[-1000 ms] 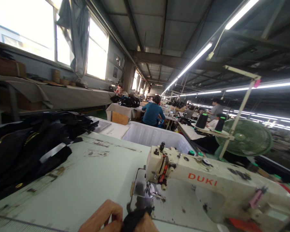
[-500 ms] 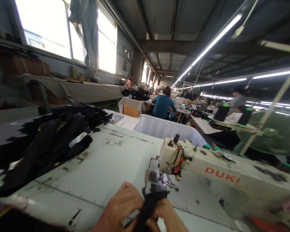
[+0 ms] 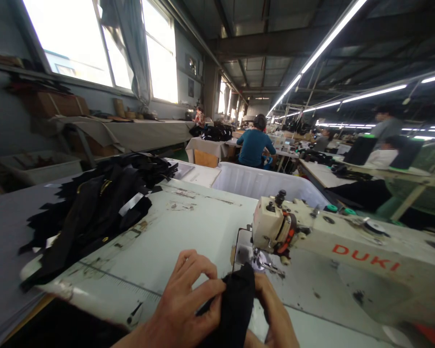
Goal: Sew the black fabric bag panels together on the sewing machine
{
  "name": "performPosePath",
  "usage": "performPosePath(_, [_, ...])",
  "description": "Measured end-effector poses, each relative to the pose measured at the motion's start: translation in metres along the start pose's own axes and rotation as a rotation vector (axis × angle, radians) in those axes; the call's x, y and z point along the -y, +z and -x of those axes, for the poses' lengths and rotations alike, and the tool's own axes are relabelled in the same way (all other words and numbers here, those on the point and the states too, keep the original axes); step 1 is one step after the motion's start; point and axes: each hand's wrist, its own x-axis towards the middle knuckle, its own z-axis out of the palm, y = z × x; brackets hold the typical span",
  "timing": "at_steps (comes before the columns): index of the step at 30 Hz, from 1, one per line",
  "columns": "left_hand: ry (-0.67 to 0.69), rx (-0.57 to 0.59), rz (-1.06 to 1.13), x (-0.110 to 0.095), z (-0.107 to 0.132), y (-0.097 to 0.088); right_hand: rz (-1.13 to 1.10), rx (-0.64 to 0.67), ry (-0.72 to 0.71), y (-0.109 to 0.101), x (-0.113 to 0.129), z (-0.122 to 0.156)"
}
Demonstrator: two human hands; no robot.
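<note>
pinching a black cloth [image 3: 235,304] from both sides, the fingers [image 3: 199,270] of the left hand [image 3: 186,304] are curled tight onto its left edge. the right hand [image 3: 277,314] grips its right edge with fingers bent round it; how much of the cloth that palm covers cannot be told. the cloth stands bunched between the two hands at the near edge of the desk [image 3: 188,222], its top just in front of the presser foot [image 3: 263,261] of the sewing machine [image 3: 348,251], close to it but whether it touches cannot be told. the machine's arm, lettered duki in red, stretches off to the right and blocks that side of the desk. left of the hands, well apart, a heap of black fabric pieces [image 3: 101,208] covers the far left part of the desk. behind the machine stands a white bin [image 3: 261,186], and past it a person in a blue-green top [image 3: 255,145] sits with back turned at another desk.
</note>
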Motion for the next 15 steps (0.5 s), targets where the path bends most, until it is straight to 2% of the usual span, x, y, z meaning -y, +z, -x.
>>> performPosePath(4, [0.050, -0.033, 0.008, 0.004, 0.007, 0.006, -0.162, 0.103, 0.068, 0.013, 0.000, -0.005])
performPosePath(7, [0.153, 0.051, -0.052, 0.014, 0.015, 0.002, -0.257, 0.145, 0.119, 0.013, 0.000, -0.004])
performPosePath(10, [0.227, 0.122, -0.105, 0.023, 0.019, -0.004, -0.237, 0.131, 0.151, 0.007, -0.002, -0.003])
performPosePath(12, [0.223, 0.133, -0.093, 0.025, 0.020, -0.004, -0.210, 0.117, 0.176, 0.002, -0.005, -0.001])
performPosePath(15, [0.119, 0.152, 0.064, 0.023, 0.019, 0.000, -0.096, 0.065, 0.202, 0.000, -0.008, 0.004])
